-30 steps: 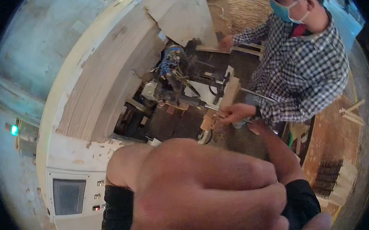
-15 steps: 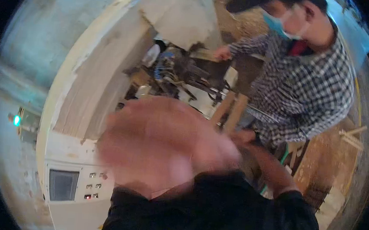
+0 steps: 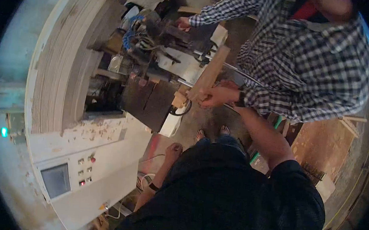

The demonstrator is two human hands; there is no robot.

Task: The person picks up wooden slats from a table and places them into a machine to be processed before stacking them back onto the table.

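Note:
My left hand (image 3: 173, 152) hangs beside my body near the white cabinet's lower corner, fingers curled into a loose fist, with nothing visible in it. A dark band sits on that wrist. My right forearm (image 3: 262, 131) reaches forward to the near end of a wooden board (image 3: 213, 72). There my right hand overlaps a co-worker's hand and cuff, so its fingers cannot be told apart. A hand (image 3: 215, 96) at that spot touches the board's near end. A small wooden block (image 3: 179, 99) lies by the board, at the edge of a dark machine plate (image 3: 149, 104).
The co-worker in a checkered shirt (image 3: 307, 68) stands opposite, another hand (image 3: 183, 23) on the machine. Metal rods (image 3: 247, 74) cross between us. A white control cabinet (image 3: 104, 160) with a screen (image 3: 56, 181) stands left. A wooden surface (image 3: 323, 146) lies at right.
The view has tilted down. My left hand, blurred and large in front of the camera before, has dropped to my side. Two wooden pieces showed earlier; one board is distinct now.

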